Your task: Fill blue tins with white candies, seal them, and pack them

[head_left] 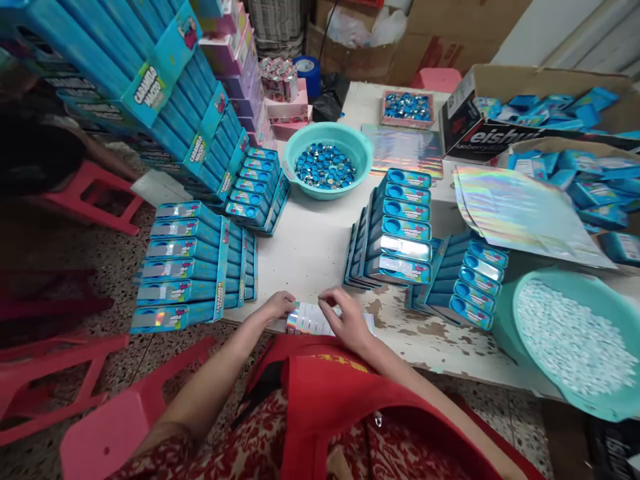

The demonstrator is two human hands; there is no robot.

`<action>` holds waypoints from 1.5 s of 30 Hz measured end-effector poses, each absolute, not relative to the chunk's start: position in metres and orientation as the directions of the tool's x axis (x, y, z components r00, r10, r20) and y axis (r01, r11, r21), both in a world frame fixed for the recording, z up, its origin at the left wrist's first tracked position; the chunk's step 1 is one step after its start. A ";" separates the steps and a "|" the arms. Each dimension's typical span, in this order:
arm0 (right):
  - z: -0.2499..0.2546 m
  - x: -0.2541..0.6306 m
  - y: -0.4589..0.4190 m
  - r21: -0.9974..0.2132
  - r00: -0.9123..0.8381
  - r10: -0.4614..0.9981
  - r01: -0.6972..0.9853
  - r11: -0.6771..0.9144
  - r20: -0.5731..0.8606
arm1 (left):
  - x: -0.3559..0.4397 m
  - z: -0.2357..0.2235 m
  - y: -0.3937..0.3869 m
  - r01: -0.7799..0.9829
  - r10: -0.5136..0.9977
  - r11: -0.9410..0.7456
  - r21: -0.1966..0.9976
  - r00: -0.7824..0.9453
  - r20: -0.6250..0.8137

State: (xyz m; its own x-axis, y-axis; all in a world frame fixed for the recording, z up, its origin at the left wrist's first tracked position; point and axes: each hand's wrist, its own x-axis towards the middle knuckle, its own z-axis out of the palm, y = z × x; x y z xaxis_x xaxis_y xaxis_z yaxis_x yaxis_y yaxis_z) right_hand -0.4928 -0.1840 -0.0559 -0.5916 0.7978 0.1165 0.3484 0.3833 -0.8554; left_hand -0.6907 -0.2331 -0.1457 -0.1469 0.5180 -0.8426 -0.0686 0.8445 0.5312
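At the table's front edge lies a shiny, pale sheet of silvery strips (307,321), partly covered by my hands. My left hand (280,305) grips its left end, fingers pressed together. Over the right part of the sheet, my right hand (347,319) has thumb and fingertips brought close together; anything between them is too small to make out. Left of my hands stands a stack of blue candy boxes (170,270) with silvery stickers on their ends. Another blue stack (406,223) is to the right, showing round recesses, some covered by silvery stickers.
A turquoise basin (327,193) holds blue-and-silver round pieces; a larger basin (520,360) at right holds small white pieces. Tall blue display boxes (150,87) rise at left. Shiny sheets (525,213) lie beside open cartons (500,143). Red stools (107,433) stand at lower left.
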 end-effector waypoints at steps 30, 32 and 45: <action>-0.129 -0.551 -0.191 -0.618 -0.763 0.571 0.613 0.492 -0.303 | -0.685 -0.147 -0.234 -0.241 0.586 0.687 0.685 -0.373 -0.719; -0.129 -0.554 -0.189 -0.640 -0.715 0.624 0.646 0.417 -0.315 | -0.684 -0.148 -0.232 -0.220 0.602 0.681 0.698 -0.375 -0.705; -0.030 -0.516 -0.184 -0.926 -0.450 0.892 0.353 0.130 -0.046 | -0.674 -0.050 -0.236 -0.052 0.882 0.471 0.881 0.006 -0.471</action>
State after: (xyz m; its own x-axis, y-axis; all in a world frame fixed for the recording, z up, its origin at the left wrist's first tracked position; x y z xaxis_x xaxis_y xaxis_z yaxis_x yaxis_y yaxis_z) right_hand -0.5156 -0.1845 -0.0303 -0.4500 0.8918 -0.0461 0.3534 0.1305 -0.9263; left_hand -0.6739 -0.2363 -0.0505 0.0063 0.8819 -0.4715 -0.0524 0.4711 0.8805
